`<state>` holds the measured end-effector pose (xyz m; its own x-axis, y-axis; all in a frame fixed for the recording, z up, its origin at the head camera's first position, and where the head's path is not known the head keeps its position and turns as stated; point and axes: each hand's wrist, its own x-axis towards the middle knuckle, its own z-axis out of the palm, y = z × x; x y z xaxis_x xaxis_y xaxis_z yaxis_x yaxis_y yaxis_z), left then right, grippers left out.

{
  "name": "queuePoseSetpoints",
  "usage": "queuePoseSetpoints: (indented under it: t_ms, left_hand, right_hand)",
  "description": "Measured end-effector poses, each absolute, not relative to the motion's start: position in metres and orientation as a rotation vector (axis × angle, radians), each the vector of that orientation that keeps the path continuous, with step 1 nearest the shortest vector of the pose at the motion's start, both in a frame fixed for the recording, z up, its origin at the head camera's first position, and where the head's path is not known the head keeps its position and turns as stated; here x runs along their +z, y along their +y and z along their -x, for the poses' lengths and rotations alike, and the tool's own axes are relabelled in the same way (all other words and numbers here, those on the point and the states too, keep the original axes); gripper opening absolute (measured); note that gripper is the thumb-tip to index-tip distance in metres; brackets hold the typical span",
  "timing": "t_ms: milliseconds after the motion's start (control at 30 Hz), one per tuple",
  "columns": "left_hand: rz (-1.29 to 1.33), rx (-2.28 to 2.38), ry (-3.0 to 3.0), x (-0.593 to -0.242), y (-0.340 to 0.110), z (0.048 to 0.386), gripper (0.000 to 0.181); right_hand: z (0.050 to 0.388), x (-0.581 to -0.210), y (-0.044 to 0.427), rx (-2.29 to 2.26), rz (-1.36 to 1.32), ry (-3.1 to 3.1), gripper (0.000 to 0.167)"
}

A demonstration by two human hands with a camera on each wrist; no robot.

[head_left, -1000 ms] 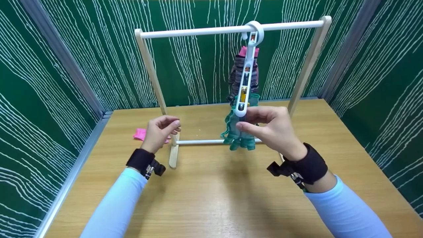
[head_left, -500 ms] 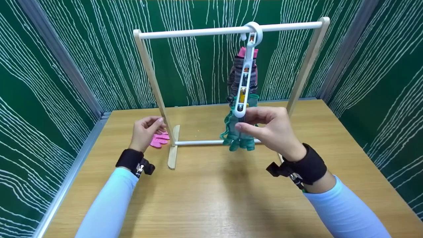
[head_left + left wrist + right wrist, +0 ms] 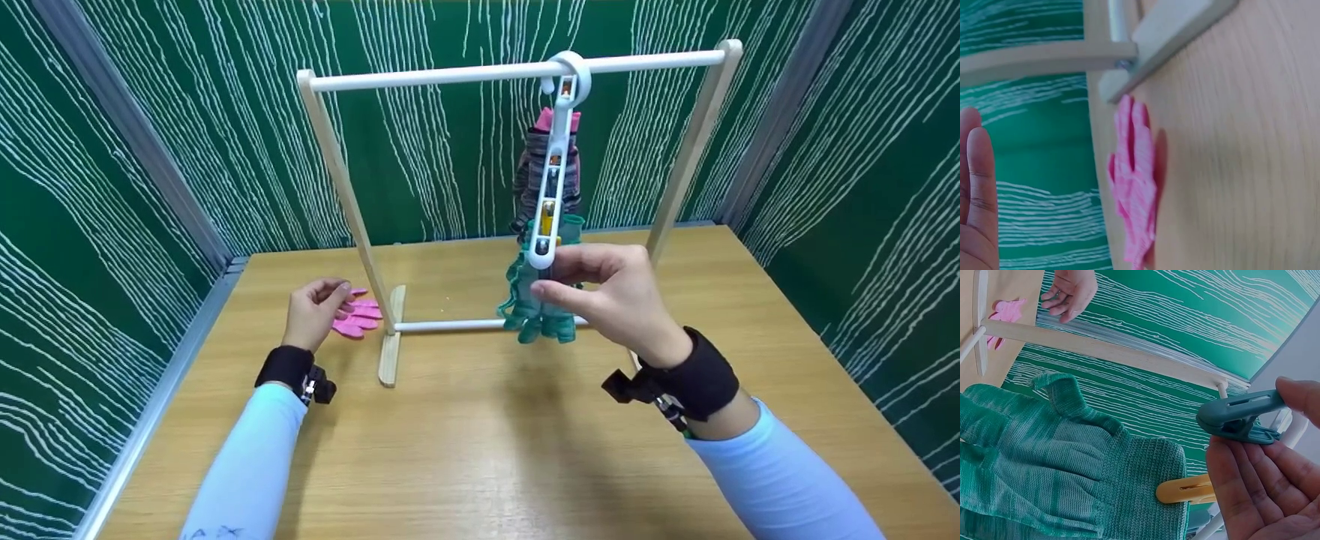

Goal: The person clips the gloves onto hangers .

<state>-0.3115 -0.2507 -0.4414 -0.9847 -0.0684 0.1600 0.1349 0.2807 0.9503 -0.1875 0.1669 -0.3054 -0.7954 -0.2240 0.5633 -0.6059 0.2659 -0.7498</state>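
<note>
My right hand [image 3: 619, 296] pinches a dark teal clothespin [image 3: 1241, 415] at the near end of a white clip hanger [image 3: 561, 135]. A green knitted glove [image 3: 1067, 461] hangs fingers-down from a yellow clothespin [image 3: 1185, 488] just beside that hand. Farther back on the hanger is a grey striped glove [image 3: 534, 161] with a pink cuff. At the left, my left hand [image 3: 309, 319] hovers with loosely bent fingers beside a pink glove [image 3: 361, 321], which lies on the table. The left wrist view shows a gap between its fingers and the pink glove [image 3: 1135, 185].
The hanger hooks over the white top bar [image 3: 450, 73] of a wooden rack. The rack's left post [image 3: 345, 195] and foot [image 3: 390, 360] stand close to the pink glove. Green walls with white lines [image 3: 420, 150] enclose the wooden table [image 3: 465, 442].
My left hand has moved left and lower, away from the rack post, uncovering the pink glove's fingers. My right hand stays on the clothespin.
</note>
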Motion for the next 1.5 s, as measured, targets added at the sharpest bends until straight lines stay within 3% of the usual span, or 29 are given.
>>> queuePoseSetpoints:
  t_ms: [467,967,1167,1500]
  left_hand:
    - [-0.092,-1.512,-2.683,-0.455,-0.253,0.329,0.035]
    - [-0.302,-1.466,-2.934,-0.471,-0.248,0.348,0.058]
    - [-0.134,-1.249,-3.090,-0.483,-0.243,0.352,0.060]
    - [0.231,-0.736,-3.196,-0.498,-0.236,0.350,0.046]
  right_hand:
    - [0.187,-0.305,0.168,1.531,-0.766,-2.195,0.023]
    - [0.187,-0.305,0.168,1.537,-0.777,-2.184,0.022]
    - [0.187,-0.304,0.168,1.537,-0.774,-2.182,0.023]
    - [0.186,-0.306,0.168,1.534,-0.781,-2.171,0.023]
